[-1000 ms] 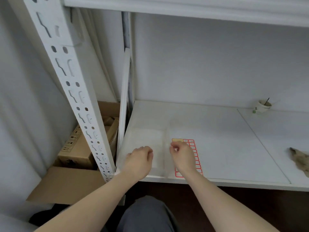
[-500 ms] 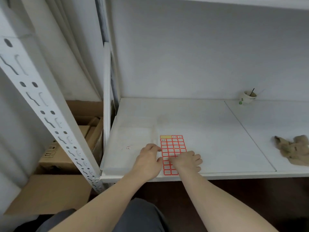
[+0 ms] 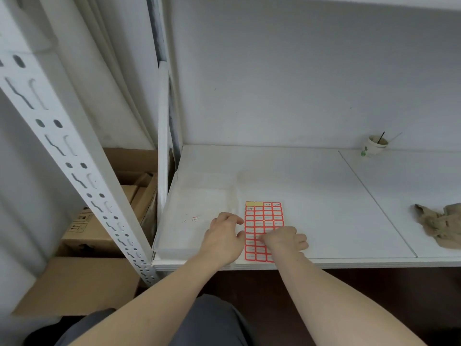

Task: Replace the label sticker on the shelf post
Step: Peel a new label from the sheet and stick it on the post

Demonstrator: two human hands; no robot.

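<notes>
A sheet of red-bordered label stickers [image 3: 264, 222] lies flat on the white shelf board [image 3: 311, 191] near its front edge. My right hand [image 3: 285, 239] rests on the sheet's lower part, fingers curled down onto it. My left hand [image 3: 224, 236] sits at the sheet's left edge, thumb touching it, over the rim of a clear plastic tray [image 3: 174, 236]. A small peeled sticker scrap [image 3: 195, 218] lies in the tray. The white perforated shelf post [image 3: 74, 166] slants down at the left, apart from both hands.
A paper cup [image 3: 375, 145] with a stick stands at the back right by the wall. A crumpled brown cloth [image 3: 441, 227] lies at the right. Cardboard boxes [image 3: 104, 221] sit on the floor left of the shelf, behind the post.
The view has tilted down and closer. Both hands dropped from near the tray's front onto the sticker sheet; the right hand now presses on its lower part.
</notes>
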